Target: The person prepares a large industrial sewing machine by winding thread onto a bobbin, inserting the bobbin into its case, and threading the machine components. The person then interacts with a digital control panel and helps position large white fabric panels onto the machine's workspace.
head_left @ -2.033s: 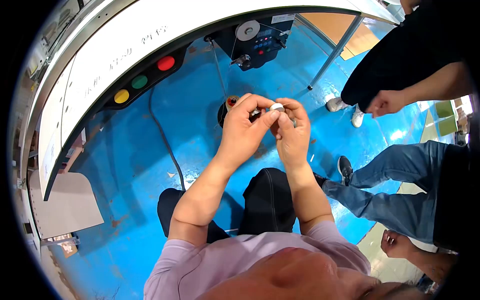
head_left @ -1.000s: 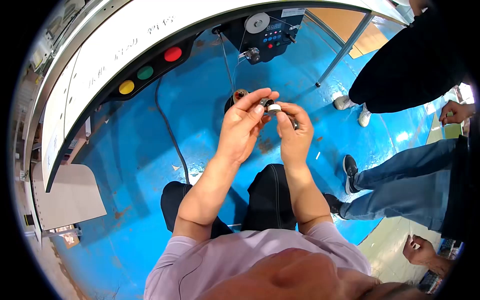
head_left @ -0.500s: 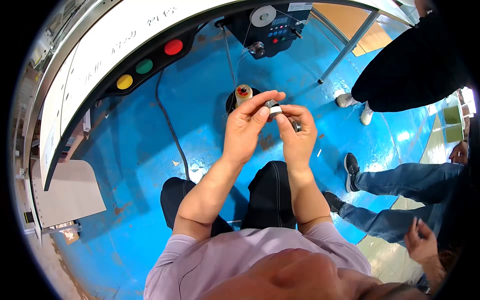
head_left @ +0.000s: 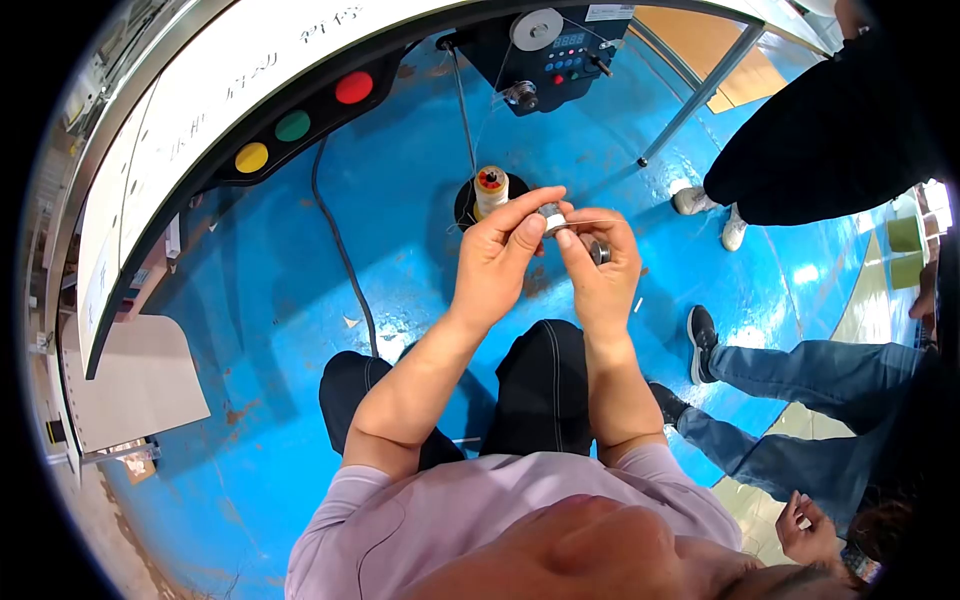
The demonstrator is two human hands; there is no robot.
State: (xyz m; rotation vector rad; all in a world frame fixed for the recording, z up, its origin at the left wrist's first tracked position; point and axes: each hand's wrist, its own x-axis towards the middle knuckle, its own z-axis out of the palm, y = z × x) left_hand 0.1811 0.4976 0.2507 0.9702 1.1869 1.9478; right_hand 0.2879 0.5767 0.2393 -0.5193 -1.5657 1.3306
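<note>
Bobbin: small metal bobbin [head_left: 553, 219] with a white band, held up in mid-air between the two hands, over the floor
Left hand [head_left: 495, 262]: grip is a narrow pinch, thumb and forefinger right on that bobbin
Right hand [head_left: 606, 285]: thumb up against the bobbin too, and the grip's curled around a second bobbin [head_left: 600, 252], also metal
Thread [head_left: 598, 221]: thin pale strand running off the bobbin across the right fingers
Spool [head_left: 490, 192]: pale thread cone thing with a red and yellow top, standing on a dark round base [head_left: 465, 206] just past the left hand
Winder box [head_left: 572, 62]: black, with a little display, blue and red buttons, plus a white disc [head_left: 536, 30] on the front
Counter [head_left: 240, 35]: white, curves across the top left, handwriting on it, can't read it
Big buttons: red [head_left: 354, 87], green [head_left: 292, 125], yellow [head_left: 251, 157], in a row under the counter edge
Floor [head_left: 240, 300]: blue, kinda scuffed, black cable [head_left: 340, 255] snaking over it
Other folks: blue jeans [head_left: 820, 375] and a hand [head_left: 808, 528], off to the right
</note>
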